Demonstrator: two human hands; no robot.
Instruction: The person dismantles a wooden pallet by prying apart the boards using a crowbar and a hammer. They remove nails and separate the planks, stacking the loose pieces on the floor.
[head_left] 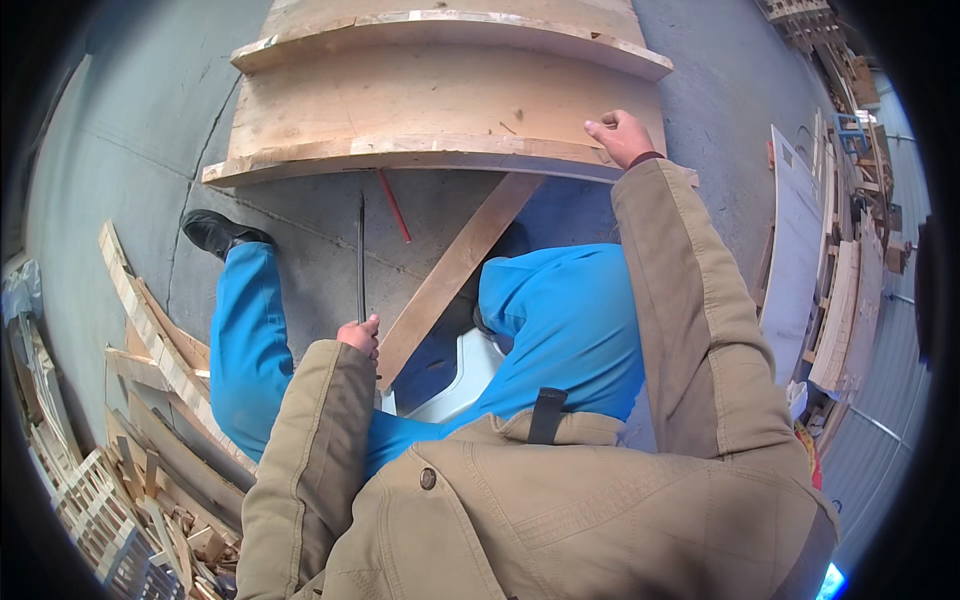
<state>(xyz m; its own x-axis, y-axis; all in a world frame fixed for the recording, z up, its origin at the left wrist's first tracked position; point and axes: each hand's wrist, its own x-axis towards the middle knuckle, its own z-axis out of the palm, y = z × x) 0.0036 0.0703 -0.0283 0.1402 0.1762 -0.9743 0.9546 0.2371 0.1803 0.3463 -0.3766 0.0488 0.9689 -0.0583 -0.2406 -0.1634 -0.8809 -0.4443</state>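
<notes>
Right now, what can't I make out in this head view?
Head view:
Wooden panel: far end cut off by the top edge.
Red stick: upper end hidden by the panel.
Dark bar: gripped part covered by the left hand.
Right hand: any small thing pinched, too small to tell.
White plastic thing: partly hidden by blue trousers.

From over here I have the right hand stretched well forward, fingers bent, the left hand lower, curled tight

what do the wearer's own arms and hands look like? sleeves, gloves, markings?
The left hand and right hand are gloveless. Left sleeve and right sleeve: tan-brown, long stitched seams. Dark red inner cuff at right wrist.
</notes>
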